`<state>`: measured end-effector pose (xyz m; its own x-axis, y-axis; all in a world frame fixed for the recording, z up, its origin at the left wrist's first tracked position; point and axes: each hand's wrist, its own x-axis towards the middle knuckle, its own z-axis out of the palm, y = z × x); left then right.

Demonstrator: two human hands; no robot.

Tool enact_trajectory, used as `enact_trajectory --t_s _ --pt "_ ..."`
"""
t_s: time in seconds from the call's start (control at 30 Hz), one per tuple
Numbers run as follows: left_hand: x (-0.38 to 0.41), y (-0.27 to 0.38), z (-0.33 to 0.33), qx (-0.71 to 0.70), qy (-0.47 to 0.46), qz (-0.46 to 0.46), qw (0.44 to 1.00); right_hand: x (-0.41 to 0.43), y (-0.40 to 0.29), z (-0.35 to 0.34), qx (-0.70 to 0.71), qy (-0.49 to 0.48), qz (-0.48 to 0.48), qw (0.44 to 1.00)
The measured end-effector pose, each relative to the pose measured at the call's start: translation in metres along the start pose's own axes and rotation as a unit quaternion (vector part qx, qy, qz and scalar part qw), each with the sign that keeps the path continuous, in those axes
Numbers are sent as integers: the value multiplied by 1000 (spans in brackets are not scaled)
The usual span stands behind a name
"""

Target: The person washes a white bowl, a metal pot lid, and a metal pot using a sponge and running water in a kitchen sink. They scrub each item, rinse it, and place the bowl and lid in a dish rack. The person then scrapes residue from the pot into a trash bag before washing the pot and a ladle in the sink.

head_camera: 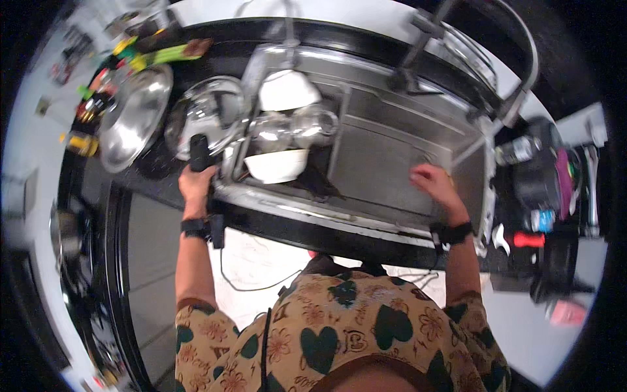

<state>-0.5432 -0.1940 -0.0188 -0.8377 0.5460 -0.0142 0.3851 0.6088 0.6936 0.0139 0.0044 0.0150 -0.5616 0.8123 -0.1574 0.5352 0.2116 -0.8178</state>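
Observation:
My left hand (pixel 196 183) is closed around the black handle (pixel 199 153) of a pan-like vessel at the sink's left edge; a glass lid (pixel 210 115) lies just beyond. My right hand (pixel 433 181), blurred, hovers over the right part of the stainless steel sink (pixel 382 157), its fingers partly curled; whether it holds something small cannot be made out. Between my hands, in the sink's left section, are a white bowl (pixel 288 91), two clear glass vessels (pixel 269 132) and another white bowl (pixel 277 165), tilted. Both wrists wear black straps.
A large steel bowl (pixel 137 120) leans on the left counter near bottles and a green-handled item (pixel 169 54). A tall faucet (pixel 529 63) arches over the sink's right corner. To the right are a dark pot (pixel 536 166), a plastic bottle (pixel 519 149) and a red-handled tool (pixel 529 239).

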Motion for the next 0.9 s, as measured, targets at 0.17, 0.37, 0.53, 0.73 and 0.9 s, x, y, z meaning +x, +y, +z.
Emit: enact_trajectory --t_s 0.17,0.37,0.53,0.73,0.9 --pt "9 1 4 94 -14 24 995 29 -57 5 214 14 95 972" --pt "6 32 -2 293 -35 38 955 106 -49 -13 283 245 82 924" --pt "-11 60 -21 199 -148 -29 968 156 2 -50 316 291 -17 903" --pt "-77 41 -45 115 158 71 978 211 68 -96 172 350 -42 920" --pt "-184 -22 -86 -23 236 -20 971 251 80 -90 253 295 -42 920"
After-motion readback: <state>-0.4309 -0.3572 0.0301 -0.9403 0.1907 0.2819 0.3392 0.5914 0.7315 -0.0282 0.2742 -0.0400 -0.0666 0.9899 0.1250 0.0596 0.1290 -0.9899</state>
